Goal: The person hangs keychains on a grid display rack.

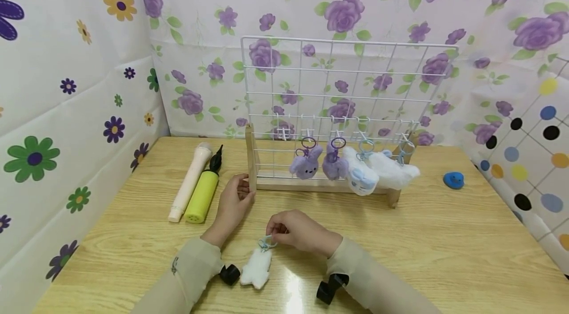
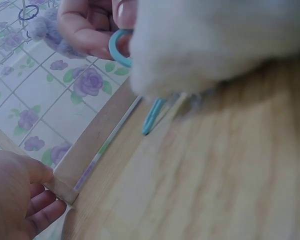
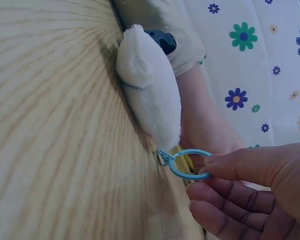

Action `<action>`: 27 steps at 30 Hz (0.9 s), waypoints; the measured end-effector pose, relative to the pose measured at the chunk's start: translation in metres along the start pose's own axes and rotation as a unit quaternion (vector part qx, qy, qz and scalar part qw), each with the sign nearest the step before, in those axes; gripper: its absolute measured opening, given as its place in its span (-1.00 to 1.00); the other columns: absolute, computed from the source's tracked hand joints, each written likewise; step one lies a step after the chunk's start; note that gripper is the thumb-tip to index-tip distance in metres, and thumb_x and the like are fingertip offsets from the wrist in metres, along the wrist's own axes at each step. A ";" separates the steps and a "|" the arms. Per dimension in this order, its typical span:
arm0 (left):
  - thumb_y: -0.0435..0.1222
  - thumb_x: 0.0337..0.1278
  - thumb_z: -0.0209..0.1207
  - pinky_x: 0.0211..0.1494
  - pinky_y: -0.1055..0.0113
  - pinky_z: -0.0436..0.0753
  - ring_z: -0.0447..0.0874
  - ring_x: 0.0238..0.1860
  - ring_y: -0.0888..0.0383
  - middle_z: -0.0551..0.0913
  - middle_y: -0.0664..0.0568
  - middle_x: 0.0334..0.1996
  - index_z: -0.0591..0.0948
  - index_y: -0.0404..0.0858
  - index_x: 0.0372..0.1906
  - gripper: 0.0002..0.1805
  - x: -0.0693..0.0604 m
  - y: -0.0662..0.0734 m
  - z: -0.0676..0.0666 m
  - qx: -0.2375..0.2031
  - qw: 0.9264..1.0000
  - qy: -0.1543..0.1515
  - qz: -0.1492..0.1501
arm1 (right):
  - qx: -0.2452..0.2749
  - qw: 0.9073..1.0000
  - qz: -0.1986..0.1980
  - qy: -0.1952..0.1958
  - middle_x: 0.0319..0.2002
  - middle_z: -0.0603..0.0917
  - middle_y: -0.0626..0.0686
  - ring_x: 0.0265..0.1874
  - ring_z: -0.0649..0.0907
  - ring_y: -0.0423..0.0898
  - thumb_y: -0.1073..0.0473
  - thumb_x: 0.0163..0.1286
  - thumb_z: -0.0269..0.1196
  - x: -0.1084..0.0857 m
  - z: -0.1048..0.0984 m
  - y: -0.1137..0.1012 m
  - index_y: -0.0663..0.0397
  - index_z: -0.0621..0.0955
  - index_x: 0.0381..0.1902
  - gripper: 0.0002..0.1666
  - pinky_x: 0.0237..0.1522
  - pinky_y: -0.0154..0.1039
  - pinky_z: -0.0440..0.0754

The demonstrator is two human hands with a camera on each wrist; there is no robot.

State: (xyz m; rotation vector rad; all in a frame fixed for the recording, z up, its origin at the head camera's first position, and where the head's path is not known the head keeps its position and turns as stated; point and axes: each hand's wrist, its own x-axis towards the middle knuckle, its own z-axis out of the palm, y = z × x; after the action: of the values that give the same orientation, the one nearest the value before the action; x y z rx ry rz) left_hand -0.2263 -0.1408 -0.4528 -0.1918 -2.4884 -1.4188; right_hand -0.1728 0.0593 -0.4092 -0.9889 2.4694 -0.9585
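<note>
My right hand (image 1: 298, 231) pinches the light blue ring (image 3: 187, 176) of a white plush keychain (image 1: 256, 268) between thumb and forefinger. The plush lies on the wooden table, its ring end lifted toward the fingers; the right wrist view shows its long furry side (image 3: 147, 90). My left hand (image 1: 232, 206) grips the lower left wooden post (image 1: 251, 156) of a white wire grid rack, thumb in front and fingers at the far side. In the left wrist view, the plush (image 2: 215, 45) hides part of the right hand (image 2: 90, 25).
From the rack's hooks hang two purple plush keychains (image 1: 305, 166) and two white ones (image 1: 362, 179). Left of the rack lie a yellow-green hand pump (image 1: 202, 198) and a pale pink tube (image 1: 191, 183). A small blue duck (image 1: 454, 180) sits at the right.
</note>
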 end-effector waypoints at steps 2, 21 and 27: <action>-0.49 0.11 0.25 -0.12 0.24 0.68 0.65 -0.15 -0.04 0.61 -0.23 -0.11 0.43 -0.39 0.17 -0.51 0.000 0.000 0.000 0.002 1.000 0.002 0.003 | 0.002 1.000 -0.005 0.001 -0.46 0.63 -0.14 -0.54 0.48 -0.40 0.24 0.37 0.22 -0.001 -0.001 -0.001 0.01 0.65 -0.29 -0.93 -0.47 -0.50 0.50; -0.48 0.12 0.24 -0.09 0.21 0.68 0.65 -0.13 -0.05 0.60 -0.23 -0.11 0.43 -0.40 0.17 -0.52 0.001 0.000 0.000 -0.003 1.000 -0.002 0.001 | -0.053 0.998 -0.043 -0.002 -0.43 0.63 -0.12 -0.49 0.47 -0.39 0.30 0.34 0.22 -0.010 -0.024 -0.020 0.01 0.66 -0.31 -0.89 -0.39 -0.51 0.51; -0.46 0.14 0.23 -0.07 0.20 0.67 0.64 -0.12 -0.04 0.59 -0.23 -0.09 0.42 -0.40 0.19 -0.51 0.001 0.001 -0.001 -0.002 1.000 -0.010 -0.009 | -0.076 0.995 -0.058 -0.002 -0.41 0.65 -0.10 -0.48 0.49 -0.40 0.29 0.33 0.23 -0.014 -0.034 -0.028 0.01 0.66 -0.32 -0.91 -0.36 -0.52 0.52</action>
State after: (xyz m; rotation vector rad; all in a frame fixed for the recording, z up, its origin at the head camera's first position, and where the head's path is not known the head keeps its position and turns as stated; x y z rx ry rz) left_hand -0.2265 -0.1410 -0.4515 -0.1844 -2.5102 -1.4353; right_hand -0.1667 0.0701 -0.3650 -1.1931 2.5360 -0.8113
